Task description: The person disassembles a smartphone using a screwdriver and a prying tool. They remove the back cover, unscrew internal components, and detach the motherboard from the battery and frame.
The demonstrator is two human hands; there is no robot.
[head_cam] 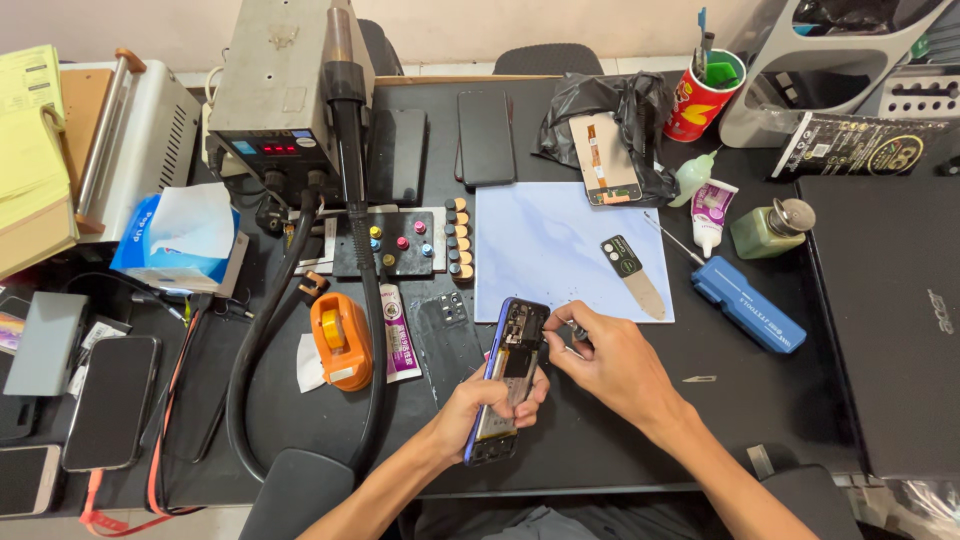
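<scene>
while both hands meet over the front of the black desk, the scene reads so:
left hand: left hand point(487, 398) wraps around the lower half of the opened phone point(510, 378), fingers curled over its near edge and thumb pressed along the side.
phone: back cover off, inner boards showing, blue-purple frame; it is held tilted just above the desk point(780, 390), its top end reaching the lower edge of the pale blue mat point(550, 250).
right hand: right hand point(612, 362) pinches a thin dark tool point(577, 329) between thumb and forefinger, its tip at the phone's upper right corner; the other fingers are folded in.
just left of the phone: a dark back cover point(447, 338) lies flat, beside a white-and-purple glue tube point(397, 335) and an orange tape dispenser point(340, 342).
on the mat: a small pry tool with a dark head point(632, 276).
right of the mat: a blue case point(748, 304), a green bottle point(770, 229), a second tube point(711, 214).
far side: a hot-air station point(285, 90) with its black hose point(262, 330), a red cup of tools point(702, 96).
left edge: several phones point(110, 400) lying flat, a tissue box point(178, 240).
</scene>
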